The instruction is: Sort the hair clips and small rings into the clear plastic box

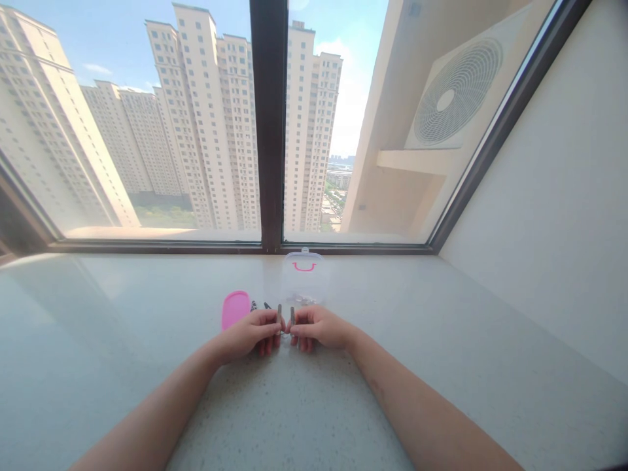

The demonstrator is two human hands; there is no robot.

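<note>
Counter [294, 418] under window [271, 131]: left hand [260, 329] and right hand [316, 327], two in all.
Each grip closed on one slim piece: left piece [279, 314], right piece [292, 316], both upright, near each other, type unclear. One pink tray [235, 309], partly hidden by left hand; two dark items [267, 305], indistinct; one clear case [305, 280], contents unclear.

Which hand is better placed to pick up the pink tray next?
Probably the left hand: it is nearer the pink tray than the right hand is. The left pinches one slim strip, the right another slim strip, so the left may need freeing first.
</note>
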